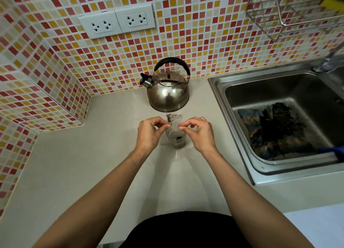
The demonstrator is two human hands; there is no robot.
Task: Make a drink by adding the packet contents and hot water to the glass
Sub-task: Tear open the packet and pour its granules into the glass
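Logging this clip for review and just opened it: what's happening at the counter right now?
A person stands at a kitchen counter, both hands over a glass. The left hand and right hand each pinch an edge of a small clear packet held over the glass, tipping its dark contents in; some dark bits already lie in the glass. A steel kettle stands behind it, untouched, so the hot water looks not yet poured. A sink is on the right.

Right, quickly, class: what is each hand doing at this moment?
Left hand: closed, pinching the left edge of the packet over the glass.
Right hand: closed, pinching the packet's right edge.
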